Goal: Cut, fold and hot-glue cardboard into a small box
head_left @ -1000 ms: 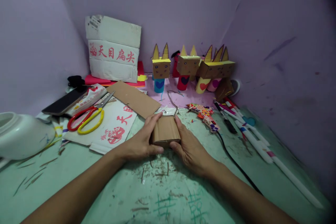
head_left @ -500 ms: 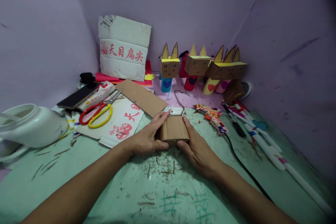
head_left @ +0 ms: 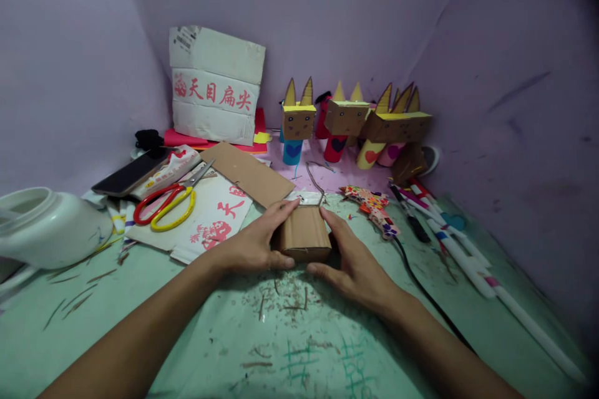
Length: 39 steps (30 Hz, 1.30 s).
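Observation:
A small folded brown cardboard box [head_left: 306, 230] lies in front of me at the middle of the table. My left hand [head_left: 267, 240] grips its left side, fingers along the far left edge and thumb at the near lower corner. Beside its right side is my right hand [head_left: 349, 255], thumb and fingers spread. One of its fingertips meets the far right corner, while the thumb lies just short of the near face. Some of the right fingers are hidden. Right behind the box lies a thin brown strip [head_left: 316, 177].
Scissors [head_left: 180, 196] lie on printed cardboard [head_left: 224, 215] to the left, near a white pot [head_left: 51, 224]. A flower-patterned glue gun [head_left: 374, 206] with a black cord and several markers [head_left: 461, 255] are on the right. Cardboard-headed figures [head_left: 299, 121] stand behind.
My right hand has loosened from the box, its thumb coming off the near face and a gap opening at the side. The left hand keeps its hold. The whole view has shifted slightly.

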Each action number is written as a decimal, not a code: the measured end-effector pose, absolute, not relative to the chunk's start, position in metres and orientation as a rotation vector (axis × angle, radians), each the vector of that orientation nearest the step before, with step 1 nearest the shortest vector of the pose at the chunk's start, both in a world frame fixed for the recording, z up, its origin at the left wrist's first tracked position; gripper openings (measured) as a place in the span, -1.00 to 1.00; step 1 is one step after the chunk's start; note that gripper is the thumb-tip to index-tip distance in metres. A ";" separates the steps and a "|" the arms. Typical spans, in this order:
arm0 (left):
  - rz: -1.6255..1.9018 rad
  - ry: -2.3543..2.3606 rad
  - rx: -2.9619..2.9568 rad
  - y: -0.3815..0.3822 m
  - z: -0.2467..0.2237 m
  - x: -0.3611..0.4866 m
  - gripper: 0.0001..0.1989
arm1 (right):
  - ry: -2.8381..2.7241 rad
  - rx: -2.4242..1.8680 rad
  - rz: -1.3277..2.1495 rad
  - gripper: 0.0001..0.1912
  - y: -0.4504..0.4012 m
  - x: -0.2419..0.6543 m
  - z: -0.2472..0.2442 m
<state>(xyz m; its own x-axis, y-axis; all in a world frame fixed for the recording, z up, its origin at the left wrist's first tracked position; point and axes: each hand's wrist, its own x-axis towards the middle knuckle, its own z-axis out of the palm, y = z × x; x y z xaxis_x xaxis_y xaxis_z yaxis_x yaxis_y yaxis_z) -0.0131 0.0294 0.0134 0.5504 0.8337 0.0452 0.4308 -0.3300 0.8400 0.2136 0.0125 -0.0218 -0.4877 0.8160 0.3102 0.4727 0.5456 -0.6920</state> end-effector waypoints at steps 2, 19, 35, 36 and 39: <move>0.614 1.026 1.962 0.028 0.014 -0.012 -0.05 | -2.149 -1.008 0.697 -0.13 0.012 0.214 -0.022; 0.628 1.122 1.508 0.016 0.018 -0.005 -0.11 | -1.693 -1.123 1.279 -0.05 0.015 0.215 -0.020; 0.647 1.087 1.481 0.018 0.014 -0.004 -0.22 | -1.943 -0.917 0.853 -0.32 0.014 0.227 -0.023; 0.691 1.062 1.435 0.017 0.008 -0.002 -0.22 | -1.932 -0.921 0.858 -0.31 0.013 0.227 -0.025; 0.832 1.001 1.200 0.015 -0.013 0.002 -0.13 | -1.902 -0.927 0.893 -0.26 0.013 0.226 -0.031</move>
